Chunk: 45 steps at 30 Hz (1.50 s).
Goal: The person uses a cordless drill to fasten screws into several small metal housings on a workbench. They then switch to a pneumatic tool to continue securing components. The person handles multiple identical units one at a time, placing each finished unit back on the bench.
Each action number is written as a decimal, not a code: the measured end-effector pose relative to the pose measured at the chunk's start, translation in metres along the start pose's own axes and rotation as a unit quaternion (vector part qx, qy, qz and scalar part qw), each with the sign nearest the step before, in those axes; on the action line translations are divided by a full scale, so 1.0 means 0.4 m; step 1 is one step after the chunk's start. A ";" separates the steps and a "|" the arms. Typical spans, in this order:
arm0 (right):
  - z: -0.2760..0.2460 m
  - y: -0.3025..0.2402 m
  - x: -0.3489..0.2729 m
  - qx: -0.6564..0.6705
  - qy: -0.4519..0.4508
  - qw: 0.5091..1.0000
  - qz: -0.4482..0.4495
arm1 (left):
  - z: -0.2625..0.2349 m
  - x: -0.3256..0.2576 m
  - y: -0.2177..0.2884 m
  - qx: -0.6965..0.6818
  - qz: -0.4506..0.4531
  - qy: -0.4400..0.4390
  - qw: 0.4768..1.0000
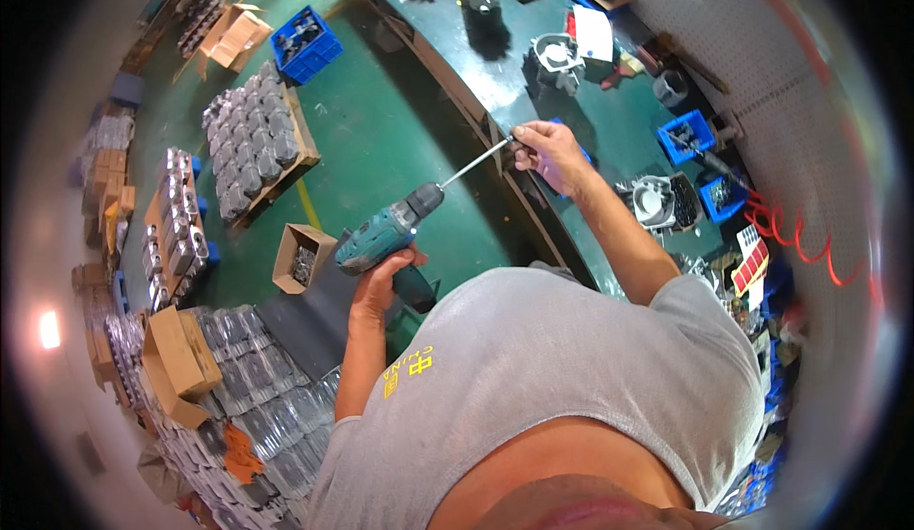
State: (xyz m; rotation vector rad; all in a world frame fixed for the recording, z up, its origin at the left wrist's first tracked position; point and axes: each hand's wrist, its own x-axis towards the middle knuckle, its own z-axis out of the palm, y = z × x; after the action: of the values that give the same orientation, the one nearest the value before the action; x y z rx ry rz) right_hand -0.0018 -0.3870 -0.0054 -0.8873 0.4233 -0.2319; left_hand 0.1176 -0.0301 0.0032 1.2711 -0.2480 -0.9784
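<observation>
The left hand [384, 278], near the centre of the frame, is wrapped around the handle of a teal and black drill [376, 238]; the fingers and palm cover much of that handle. A long, thin bit [474, 162] runs from the chuck up and to the right. The right hand [554, 154], right of centre, has its thumb and forefinger pinched on the tip of the bit, the other fingers loosely curled; whether a small piece is pinched there too is too small to tell.

The person's shirt [581, 368] fills the lower middle and hides whatever lies behind it, and the dark fisheye rim cuts off the corners. On the worktop [438, 11], at upper right, a grey housing [557, 57] stands near a white sheet [593, 33], and the contents of a blue bin [685, 137] are hard to make out. A coiled red hose [800, 237] hangs at the right. At the left, an open cardboard box [303, 259] on the floor holds small metal parts, too fine to identify.

Yellow lettering [409, 370] shows on the shirt's chest, turned nearly sideways. A red and white label sheet [752, 268] lies at the right; its print cannot be read, nor can any marking on the drill.
</observation>
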 end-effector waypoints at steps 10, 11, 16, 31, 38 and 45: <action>0.040 0.006 0.022 0.060 0.040 0.997 -0.024 | 0.016 0.020 0.009 -0.014 0.012 0.010 1.000; 0.042 0.004 0.025 0.061 0.040 0.997 -0.028 | 0.015 0.022 0.010 -0.015 0.012 0.012 1.000; 0.049 0.006 0.026 0.069 0.044 0.996 -0.025 | 0.011 0.030 -0.001 -0.015 0.005 0.010 1.000; 0.059 0.044 0.008 0.080 0.051 0.995 0.000 | 0.051 0.039 -0.003 0.003 -0.003 0.020 1.000; 0.068 0.037 -0.003 0.092 0.034 0.995 -0.002 | 0.097 0.058 -0.015 -0.007 0.015 -0.003 1.000; 0.010 -0.012 -0.009 0.116 0.044 0.989 -0.085 | 0.137 0.058 -0.033 -0.035 0.013 -0.013 0.999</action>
State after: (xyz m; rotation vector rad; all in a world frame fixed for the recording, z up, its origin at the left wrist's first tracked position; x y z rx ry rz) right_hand -0.0033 -0.3859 0.0014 -0.6866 0.3924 -0.4697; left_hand 0.0896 -0.0840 0.0019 1.1900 -0.2486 -0.9742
